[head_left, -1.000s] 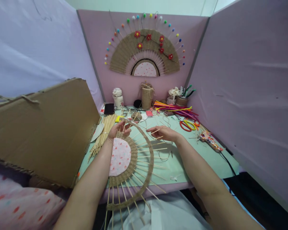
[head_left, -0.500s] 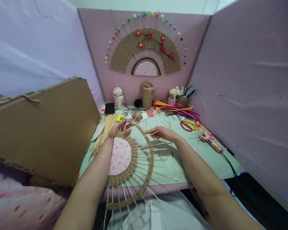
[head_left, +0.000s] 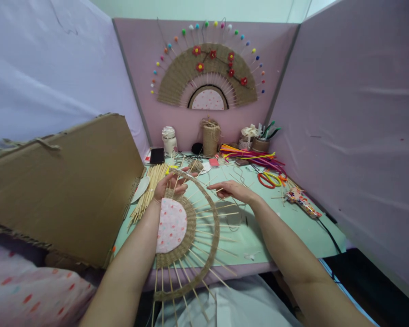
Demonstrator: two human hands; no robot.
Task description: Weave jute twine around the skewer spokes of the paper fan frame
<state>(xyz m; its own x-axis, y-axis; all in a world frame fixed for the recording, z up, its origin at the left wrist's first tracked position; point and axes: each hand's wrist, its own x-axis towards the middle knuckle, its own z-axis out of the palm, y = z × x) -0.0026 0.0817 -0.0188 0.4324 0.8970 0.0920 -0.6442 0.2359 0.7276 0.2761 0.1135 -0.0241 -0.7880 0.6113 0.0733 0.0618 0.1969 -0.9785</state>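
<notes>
A half-round woven fan (head_left: 190,215) stands on its side in front of me, partly over my lap. Its middle is white cloth with pink-red spots (head_left: 172,225), and thin sticks radiate from it through an outer woven twine band (head_left: 215,227). My left hand (head_left: 172,185) is closed around the fan's upper end, with sticks passing between the fingers. Just right of the outer band, my right hand (head_left: 232,190) has its fingers drawn together by the stick tips, index finger reaching left. What it pinches, if anything, is too small to make out.
A bundle of sticks (head_left: 153,186) lies left, beside a large cardboard sheet (head_left: 64,186). Scissors (head_left: 269,179), colourful pipe cleaners (head_left: 255,159) and a glue gun (head_left: 303,203) are at right. Behind stand a jar (head_left: 169,143) and twine roll (head_left: 210,138); a finished fan (head_left: 177,77) hangs above.
The view has tilted slightly, so everything sits a little lower. Both hands and the fan keep nearly the same positions; the right index finger looks a bit straighter.
</notes>
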